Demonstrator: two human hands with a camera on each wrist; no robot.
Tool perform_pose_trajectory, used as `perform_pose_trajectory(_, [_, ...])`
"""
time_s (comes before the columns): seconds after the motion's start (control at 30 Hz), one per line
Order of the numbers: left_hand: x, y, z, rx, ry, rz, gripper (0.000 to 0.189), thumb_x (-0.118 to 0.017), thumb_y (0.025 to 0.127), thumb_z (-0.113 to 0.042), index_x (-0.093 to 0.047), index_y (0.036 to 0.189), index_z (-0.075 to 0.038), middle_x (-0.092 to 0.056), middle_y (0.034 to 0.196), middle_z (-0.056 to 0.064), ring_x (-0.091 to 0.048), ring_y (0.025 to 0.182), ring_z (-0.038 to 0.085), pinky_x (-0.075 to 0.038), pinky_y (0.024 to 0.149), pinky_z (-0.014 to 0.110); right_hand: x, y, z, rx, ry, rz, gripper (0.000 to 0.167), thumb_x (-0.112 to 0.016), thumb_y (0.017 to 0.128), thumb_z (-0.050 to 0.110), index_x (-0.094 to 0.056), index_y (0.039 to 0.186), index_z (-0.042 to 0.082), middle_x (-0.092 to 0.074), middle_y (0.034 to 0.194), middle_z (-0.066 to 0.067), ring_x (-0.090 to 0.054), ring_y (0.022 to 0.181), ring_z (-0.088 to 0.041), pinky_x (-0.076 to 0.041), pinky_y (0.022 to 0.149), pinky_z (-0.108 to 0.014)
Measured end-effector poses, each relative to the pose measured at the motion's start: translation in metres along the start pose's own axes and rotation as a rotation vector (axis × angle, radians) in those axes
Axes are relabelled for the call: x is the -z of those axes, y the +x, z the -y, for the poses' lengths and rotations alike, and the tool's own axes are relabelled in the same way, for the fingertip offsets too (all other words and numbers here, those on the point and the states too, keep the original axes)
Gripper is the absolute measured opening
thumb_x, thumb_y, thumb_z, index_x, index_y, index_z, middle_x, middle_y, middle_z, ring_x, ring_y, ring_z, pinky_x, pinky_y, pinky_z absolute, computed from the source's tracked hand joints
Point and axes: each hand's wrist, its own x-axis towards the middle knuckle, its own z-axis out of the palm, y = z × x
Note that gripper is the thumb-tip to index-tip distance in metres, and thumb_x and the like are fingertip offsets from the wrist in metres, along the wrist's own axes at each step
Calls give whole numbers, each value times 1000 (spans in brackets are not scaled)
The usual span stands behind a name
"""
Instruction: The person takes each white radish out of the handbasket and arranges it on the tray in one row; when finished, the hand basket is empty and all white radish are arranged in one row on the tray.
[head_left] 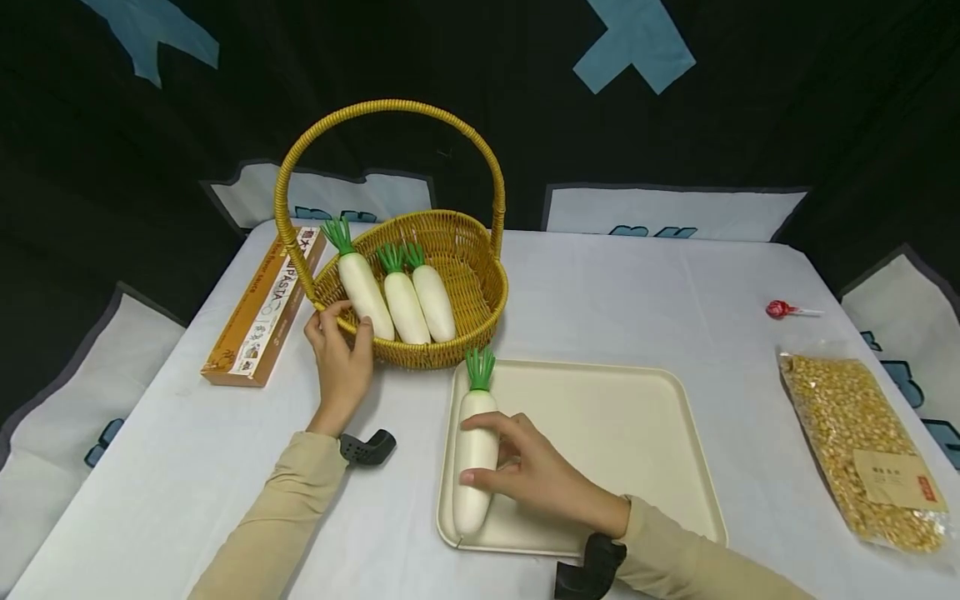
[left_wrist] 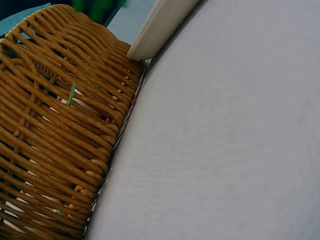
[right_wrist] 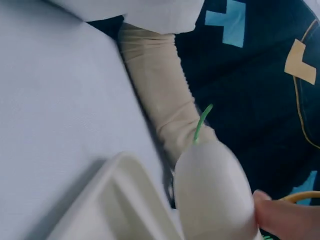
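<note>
At the left edge of the cream tray, a white radish sits pinched mid-body between thumb and fingers of the right hand, its green top beyond the fingers. The left hand grips the rim of the wicker basket, next to three other radishes. "PASTA" and "sauce" show on the brown box; the label on the corn bag is illegible.

4 radishes, 1 basket, 1 tray, 1 box, 1 lollipop, 1 bag

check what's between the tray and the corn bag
Only bare white tablecloth lies between the tray and the corn bag in the head view.
</note>
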Motion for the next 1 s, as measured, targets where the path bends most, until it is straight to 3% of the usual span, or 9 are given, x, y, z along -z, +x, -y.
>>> perform_pose_trajectory(0.17, [-1,0,1,10,0,8,39,-43,89,-34,-39,124,-17,-19,133,20,-36,110,35,-30,90,47,-9,4,-6,14,-171,-41,46,-69,79,30,-53,122,22,-38,95,-10,-49,73,-9,-44,63,-16])
perform_pose_trajectory(0.43, [1,0,1,2,-2,4,39,-43,89,-34,-39,124,-17,-19,133,20,-35,113,35,-29,94,49,-23,8,-7,54,-329,-73,44,-57,86,40,-49,127,25,-32,110,-10,-43,68,-5,-41,63,-16])
perform_pose_trajectory(0.83, [1,-1,-1,4,3,5,39,-43,89,-34,-39,124,-18,-18,134,20,-35,113,37,-29,94,50,-6,5,-4,45,-397,-7,44,-49,90,43,-43,132,31,-32,122,-14,-44,65,-3,-40,64,-18])
perform_pose_trajectory(1.0, [1,-1,-1,4,7,10,39,-43,90,-34,-38,125,-17,-18,134,20,-35,114,37,-29,95,50,11,13,-3,32,-347,-3,44,-49,90,39,-44,133,27,-37,120,-15,-51,65,-4,-43,62,-19])
